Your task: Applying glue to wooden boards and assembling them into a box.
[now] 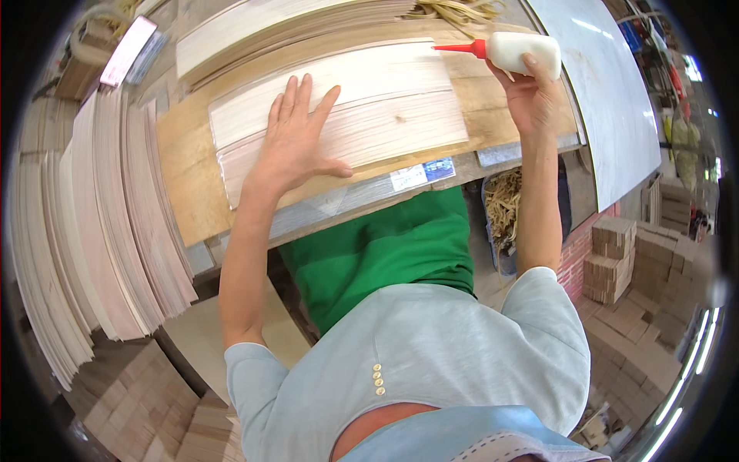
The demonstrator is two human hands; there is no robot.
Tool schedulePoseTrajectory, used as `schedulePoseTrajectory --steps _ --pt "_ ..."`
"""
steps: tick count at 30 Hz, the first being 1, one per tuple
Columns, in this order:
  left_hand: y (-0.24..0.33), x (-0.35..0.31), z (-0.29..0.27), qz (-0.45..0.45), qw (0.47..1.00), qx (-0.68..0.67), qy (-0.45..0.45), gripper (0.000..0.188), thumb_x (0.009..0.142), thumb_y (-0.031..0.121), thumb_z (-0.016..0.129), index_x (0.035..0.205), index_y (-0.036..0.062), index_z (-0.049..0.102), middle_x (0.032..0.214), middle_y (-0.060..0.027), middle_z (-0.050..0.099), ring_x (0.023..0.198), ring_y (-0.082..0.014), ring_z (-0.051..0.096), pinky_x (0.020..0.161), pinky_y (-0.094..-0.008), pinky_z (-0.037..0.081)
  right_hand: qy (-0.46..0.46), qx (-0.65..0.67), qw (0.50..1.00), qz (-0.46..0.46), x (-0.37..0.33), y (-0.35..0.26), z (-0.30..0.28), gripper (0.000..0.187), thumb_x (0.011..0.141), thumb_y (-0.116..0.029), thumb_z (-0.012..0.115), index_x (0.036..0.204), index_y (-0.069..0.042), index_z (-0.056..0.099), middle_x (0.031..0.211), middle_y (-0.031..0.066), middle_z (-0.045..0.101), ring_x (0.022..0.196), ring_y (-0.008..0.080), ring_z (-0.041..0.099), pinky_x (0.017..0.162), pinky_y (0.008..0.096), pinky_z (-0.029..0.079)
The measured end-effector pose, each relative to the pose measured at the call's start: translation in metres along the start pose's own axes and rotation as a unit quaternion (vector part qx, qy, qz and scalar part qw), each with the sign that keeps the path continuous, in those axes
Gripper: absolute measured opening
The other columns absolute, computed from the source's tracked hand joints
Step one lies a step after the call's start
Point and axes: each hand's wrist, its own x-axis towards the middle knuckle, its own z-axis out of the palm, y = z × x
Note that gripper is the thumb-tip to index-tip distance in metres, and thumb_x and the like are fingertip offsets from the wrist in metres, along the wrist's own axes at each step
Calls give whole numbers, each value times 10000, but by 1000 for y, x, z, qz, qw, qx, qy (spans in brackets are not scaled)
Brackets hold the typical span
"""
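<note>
My left hand lies flat with fingers spread on a pale wood sheet, near its left part. Two such sheets seem to lie edge to edge, with a long seam between them, on a brown wooden board. In my right hand is a white squeeze bottle with a red cap and a long red nozzle. The bottle is held on its side, its nozzle pointing left over the sheets' far right corner. Whether anything comes out of the tip is too small to tell.
Tall stacks of thin wood sheets stand at the left. Another stack lies beyond the board, beside wood strips. A grey-white smooth panel is at the right. Below the bench edge sits a bin of wood shavings.
</note>
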Motion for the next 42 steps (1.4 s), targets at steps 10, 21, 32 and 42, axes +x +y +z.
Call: schedulePoseTrajectory --steps 10,21,32,42 --pt "5 6 2 -3 999 15 -47 1166 494 461 842 1459 126 281 1519 -235 147 1422 -366 98 1151 -466 134 99 55 993 -41 12 29 -24 366 829 -14 644 1156 14 481 1120 151 533 1096 331 547 906 596 514" --pt "5 5 5 -14 999 0 -32 1161 475 496 847 1442 124 324 1519 -217 162 1419 -366 108 1155 -481 142 143 8 985 -92 18 50 -14 357 824 -56 629 1155 3 512 1065 125 602 986 280 619 778 437 572" --pt "5 5 6 -9 1000 4 -27 1129 499 472 846 1438 119 327 1515 -224 164 1416 -374 105 1150 -489 144 170 10 981 -97 14 55 -6 355 828 -17 611 1169 23 521 1092 133 594 991 282 615 793 399 565" --pt "4 4 8 6 1000 16 -16 1091 541 470 829 1435 104 323 1507 -239 170 1410 -391 112 1142 -488 151 175 -23 980 -92 -9 40 -7 333 839 -44 606 1158 13 533 1029 117 622 926 250 642 741 361 566"
